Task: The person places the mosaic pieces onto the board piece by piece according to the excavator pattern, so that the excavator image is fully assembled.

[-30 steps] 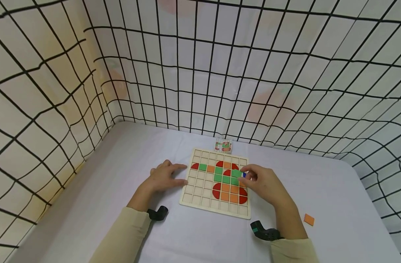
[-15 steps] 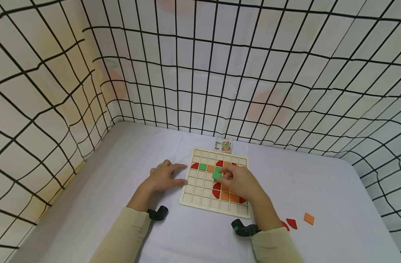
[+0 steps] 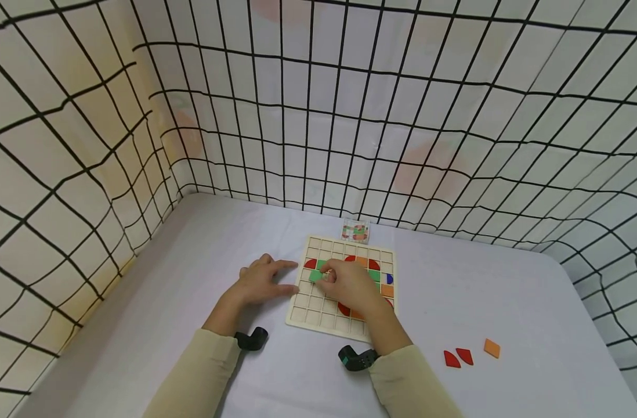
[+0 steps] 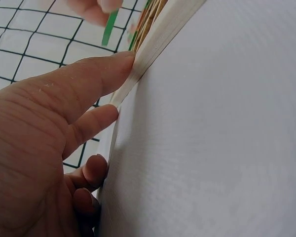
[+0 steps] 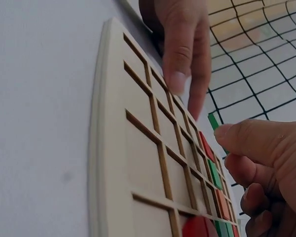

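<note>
Between thumb and fingertips, my right hand (image 3: 352, 284) pinches a green square tile (image 3: 315, 276) close over the left part of a pale wooden grid board (image 3: 309, 316). In the right wrist view the green tile (image 5: 213, 120) is edge-on above the board's surface. My left hand (image 3: 258, 281) touches the board's left edge with its extended thumb and index finger, as the left wrist view also shows. Red, green, orange and blue pieces sit in the board's cells, including a red quarter-round (image 3: 310, 263) at the left. My right hand hides several middle pieces.
Behind the board stands a small pattern card (image 3: 355, 231). Two loose red quarter-round pieces (image 3: 464, 356) and an orange tile (image 3: 492, 348) lie on the white cloth at the right. Black wire mesh (image 3: 329, 133) rises around the back and sides.
My right hand has moved left across the board with the green tile, from the right side to the left. The loose red pieces have come into view. The left hand has stayed put.
</note>
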Demonstrator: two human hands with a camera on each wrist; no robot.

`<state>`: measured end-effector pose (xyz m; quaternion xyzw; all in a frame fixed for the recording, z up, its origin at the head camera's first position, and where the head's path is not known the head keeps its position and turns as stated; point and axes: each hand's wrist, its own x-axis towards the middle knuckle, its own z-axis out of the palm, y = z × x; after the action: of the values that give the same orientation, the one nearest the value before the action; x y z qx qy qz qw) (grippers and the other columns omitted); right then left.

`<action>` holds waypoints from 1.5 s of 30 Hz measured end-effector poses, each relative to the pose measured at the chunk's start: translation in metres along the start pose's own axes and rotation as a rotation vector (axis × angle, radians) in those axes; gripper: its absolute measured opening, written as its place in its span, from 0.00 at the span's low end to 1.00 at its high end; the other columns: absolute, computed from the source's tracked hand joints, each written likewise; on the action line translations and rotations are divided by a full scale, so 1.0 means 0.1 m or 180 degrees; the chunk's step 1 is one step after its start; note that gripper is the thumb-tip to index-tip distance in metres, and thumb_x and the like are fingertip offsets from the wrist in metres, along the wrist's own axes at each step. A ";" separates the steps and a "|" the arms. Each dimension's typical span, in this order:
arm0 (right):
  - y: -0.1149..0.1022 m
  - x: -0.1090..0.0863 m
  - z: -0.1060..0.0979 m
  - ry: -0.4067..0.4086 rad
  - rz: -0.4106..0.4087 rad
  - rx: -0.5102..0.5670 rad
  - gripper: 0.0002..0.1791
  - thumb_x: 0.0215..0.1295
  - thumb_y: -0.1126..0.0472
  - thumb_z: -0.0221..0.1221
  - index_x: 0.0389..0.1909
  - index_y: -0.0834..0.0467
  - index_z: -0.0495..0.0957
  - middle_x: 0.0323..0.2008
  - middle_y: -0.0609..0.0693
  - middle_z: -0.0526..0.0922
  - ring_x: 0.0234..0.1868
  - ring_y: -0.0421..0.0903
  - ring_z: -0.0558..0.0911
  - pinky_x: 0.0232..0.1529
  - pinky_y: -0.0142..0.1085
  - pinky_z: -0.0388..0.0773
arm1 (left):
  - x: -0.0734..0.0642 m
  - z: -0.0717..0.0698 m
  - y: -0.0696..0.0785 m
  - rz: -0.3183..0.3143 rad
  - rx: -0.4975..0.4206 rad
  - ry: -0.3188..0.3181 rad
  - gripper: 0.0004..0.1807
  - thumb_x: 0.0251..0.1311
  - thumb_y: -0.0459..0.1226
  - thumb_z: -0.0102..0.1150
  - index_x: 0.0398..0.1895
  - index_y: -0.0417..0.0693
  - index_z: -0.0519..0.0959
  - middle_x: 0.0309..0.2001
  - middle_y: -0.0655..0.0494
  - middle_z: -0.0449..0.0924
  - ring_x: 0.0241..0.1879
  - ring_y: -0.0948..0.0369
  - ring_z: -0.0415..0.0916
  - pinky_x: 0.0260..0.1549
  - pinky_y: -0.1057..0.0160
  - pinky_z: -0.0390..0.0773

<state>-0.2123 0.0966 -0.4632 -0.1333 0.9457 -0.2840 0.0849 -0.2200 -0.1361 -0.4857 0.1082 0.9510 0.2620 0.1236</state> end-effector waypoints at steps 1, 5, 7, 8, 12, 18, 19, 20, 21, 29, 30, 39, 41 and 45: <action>-0.01 0.02 0.02 0.0014 -0.0025 -0.0045 0.13 0.65 0.50 0.67 0.47 0.50 0.84 0.25 0.41 0.78 0.23 0.40 0.74 0.28 0.34 0.70 | 0.00 0.00 0.00 0.0006 -0.0002 0.0002 0.35 0.56 0.59 0.68 0.68 0.65 0.76 0.41 0.55 0.71 0.39 0.59 0.67 0.39 0.55 0.59; -0.05 0.07 0.06 0.0064 -0.0100 -0.0243 0.13 0.66 0.50 0.66 0.48 0.52 0.84 0.23 0.40 0.79 0.25 0.39 0.76 0.30 0.35 0.72 | 0.00 0.00 0.00 0.0005 0.0004 0.0017 0.35 0.56 0.59 0.68 0.68 0.65 0.77 0.41 0.55 0.71 0.38 0.59 0.67 0.39 0.55 0.59; -0.06 0.09 0.08 0.0091 -0.0109 -0.0332 0.13 0.66 0.51 0.65 0.47 0.52 0.84 0.23 0.40 0.79 0.25 0.39 0.76 0.31 0.36 0.73 | 0.00 0.01 -0.01 -0.0010 0.0007 0.0023 0.35 0.56 0.59 0.69 0.68 0.65 0.77 0.41 0.55 0.71 0.38 0.59 0.67 0.38 0.55 0.58; -0.07 0.10 0.09 0.0098 -0.0108 -0.0365 0.13 0.66 0.51 0.65 0.47 0.52 0.84 0.22 0.41 0.79 0.25 0.39 0.76 0.31 0.36 0.73 | 0.00 0.01 -0.01 -0.0014 0.0008 0.0024 0.35 0.56 0.59 0.69 0.68 0.65 0.77 0.41 0.55 0.71 0.38 0.59 0.67 0.38 0.55 0.58; -0.08 0.12 0.12 0.0088 -0.0091 -0.0420 0.13 0.66 0.52 0.65 0.48 0.52 0.84 0.22 0.41 0.78 0.25 0.40 0.76 0.31 0.36 0.73 | 0.01 0.02 0.00 -0.0016 0.0011 0.0026 0.35 0.56 0.60 0.69 0.68 0.65 0.77 0.41 0.55 0.71 0.38 0.59 0.66 0.38 0.56 0.58; -0.10 0.15 0.15 0.0063 -0.0114 -0.0366 0.13 0.67 0.53 0.65 0.49 0.52 0.84 0.22 0.42 0.78 0.25 0.40 0.76 0.30 0.36 0.72 | 0.01 0.02 0.00 -0.0012 0.0018 0.0038 0.35 0.55 0.59 0.69 0.67 0.65 0.77 0.40 0.55 0.71 0.37 0.59 0.66 0.38 0.56 0.58; -0.10 0.15 0.15 0.0064 -0.0122 -0.0367 0.13 0.67 0.53 0.65 0.49 0.52 0.84 0.22 0.42 0.78 0.25 0.40 0.76 0.30 0.35 0.72 | 0.01 0.02 0.00 -0.0010 0.0011 0.0036 0.35 0.55 0.59 0.69 0.67 0.65 0.77 0.40 0.55 0.71 0.37 0.59 0.67 0.38 0.55 0.58; -0.10 0.15 0.16 0.0052 -0.0122 -0.0366 0.13 0.67 0.53 0.65 0.49 0.52 0.84 0.22 0.42 0.78 0.25 0.40 0.75 0.30 0.35 0.72 | 0.01 0.02 0.00 -0.0010 0.0005 0.0038 0.35 0.55 0.59 0.69 0.67 0.65 0.77 0.40 0.55 0.71 0.37 0.59 0.67 0.38 0.55 0.58; -0.11 0.15 0.16 0.0044 -0.0123 -0.0361 0.13 0.67 0.53 0.65 0.50 0.52 0.84 0.22 0.42 0.78 0.25 0.40 0.75 0.30 0.35 0.72 | 0.01 0.02 0.00 -0.0008 0.0000 0.0034 0.35 0.55 0.59 0.69 0.67 0.65 0.77 0.40 0.55 0.71 0.37 0.59 0.67 0.38 0.55 0.58; -0.11 0.18 0.18 0.0033 -0.0156 -0.0364 0.15 0.67 0.52 0.66 0.51 0.52 0.84 0.22 0.42 0.78 0.25 0.40 0.75 0.30 0.36 0.71 | 0.01 0.02 -0.02 0.0017 0.0000 0.0044 0.35 0.55 0.59 0.69 0.67 0.65 0.77 0.40 0.55 0.71 0.37 0.59 0.67 0.38 0.55 0.59; -0.11 0.18 0.18 0.0029 -0.0161 -0.0353 0.15 0.67 0.52 0.66 0.51 0.52 0.84 0.22 0.42 0.78 0.25 0.40 0.75 0.29 0.36 0.71 | 0.01 0.02 -0.02 0.0020 -0.0001 0.0046 0.35 0.55 0.59 0.69 0.67 0.65 0.77 0.40 0.55 0.71 0.37 0.59 0.67 0.38 0.55 0.58; -0.10 0.15 0.16 0.0026 -0.0138 -0.0212 0.15 0.67 0.52 0.66 0.52 0.51 0.83 0.24 0.43 0.78 0.25 0.41 0.76 0.29 0.36 0.72 | 0.02 0.03 -0.02 0.0019 0.0015 0.0044 0.35 0.55 0.59 0.69 0.67 0.65 0.77 0.40 0.55 0.71 0.37 0.59 0.67 0.37 0.56 0.58; -0.10 0.14 0.16 0.0050 -0.0116 -0.0132 0.15 0.67 0.52 0.65 0.52 0.51 0.83 0.24 0.43 0.78 0.26 0.41 0.76 0.30 0.36 0.72 | 0.02 0.03 -0.02 0.0016 0.0016 0.0045 0.35 0.55 0.59 0.69 0.67 0.65 0.77 0.40 0.55 0.71 0.37 0.59 0.67 0.37 0.56 0.58; -0.06 0.11 0.16 0.0109 -0.0042 -0.0018 0.14 0.67 0.51 0.65 0.52 0.49 0.83 0.25 0.43 0.78 0.27 0.42 0.75 0.30 0.36 0.71 | 0.01 0.02 -0.02 0.0021 0.0011 0.0054 0.35 0.55 0.59 0.69 0.67 0.64 0.77 0.40 0.55 0.71 0.37 0.59 0.67 0.37 0.56 0.58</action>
<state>-0.2175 0.0803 -0.4738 -0.1349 0.9469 -0.2842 0.0665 -0.2207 -0.1361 -0.4886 0.1094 0.9521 0.2617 0.1145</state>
